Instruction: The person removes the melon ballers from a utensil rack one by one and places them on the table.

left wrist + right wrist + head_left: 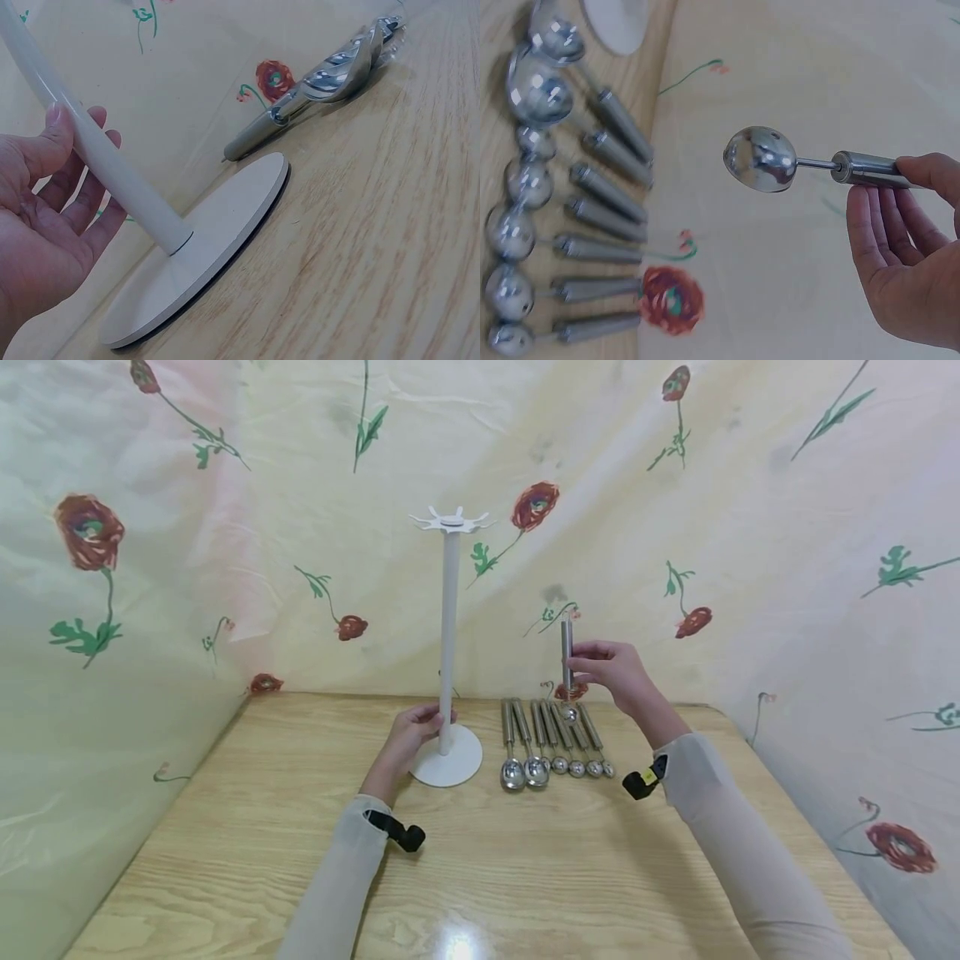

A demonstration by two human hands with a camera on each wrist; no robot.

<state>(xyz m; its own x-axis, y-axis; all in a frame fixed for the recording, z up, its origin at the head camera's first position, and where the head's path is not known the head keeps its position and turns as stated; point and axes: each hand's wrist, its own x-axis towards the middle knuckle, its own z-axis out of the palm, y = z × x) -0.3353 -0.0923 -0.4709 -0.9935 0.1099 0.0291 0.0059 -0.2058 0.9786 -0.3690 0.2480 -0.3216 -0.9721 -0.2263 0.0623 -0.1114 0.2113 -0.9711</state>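
My left hand holds the white pole of an upright stand low down, thumb on one side and fingers behind it. The stand has a round flat base and a spoked hook ring on top. My right hand pinches the steel handle of a melon baller between thumb and fingertips. In the head view it hangs handle up, over the far ends of the laid-out utensils. Its round bowl, with a small hole near the rim, is free of my fingers.
Two larger steel scoops and several small melon ballers lie in a row right of the base, handles toward the back edge. A flower-printed cloth hangs behind and beside the wooden table.
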